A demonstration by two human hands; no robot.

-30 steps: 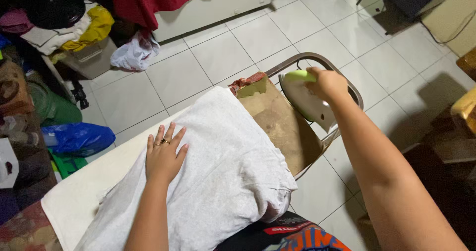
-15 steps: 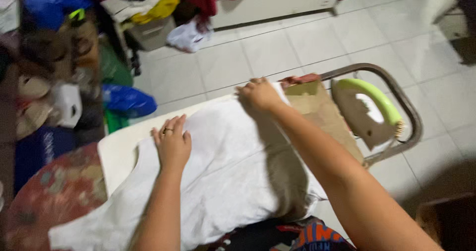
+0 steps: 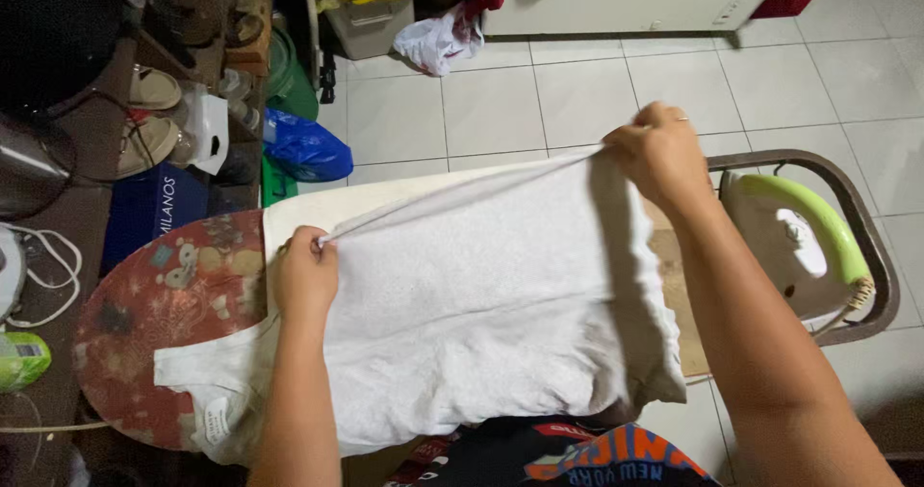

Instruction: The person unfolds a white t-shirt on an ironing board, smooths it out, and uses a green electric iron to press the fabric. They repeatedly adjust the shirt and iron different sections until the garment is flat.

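Observation:
A white garment (image 3: 481, 294) lies spread over an ironing board (image 3: 164, 285) with a red patterned cover. My left hand (image 3: 306, 277) pinches the garment's far edge at the left. My right hand (image 3: 662, 155) grips the same edge at the right, so the cloth is stretched taut and lifted between them. A white iron with a green handle (image 3: 794, 242) rests on the metal stand at the board's right end, just beyond my right forearm.
Tiled floor (image 3: 577, 92) lies past the board. At the left stands a cluttered shelf with shoes (image 3: 149, 112), a blue plastic bag (image 3: 303, 148) beside it. A white bag (image 3: 438, 42) and a bin with clothes sit at the back.
My right hand left the iron on its stand and went to the garment. Both hands, flat on the cloth before, now grip its far edge and pull it taut.

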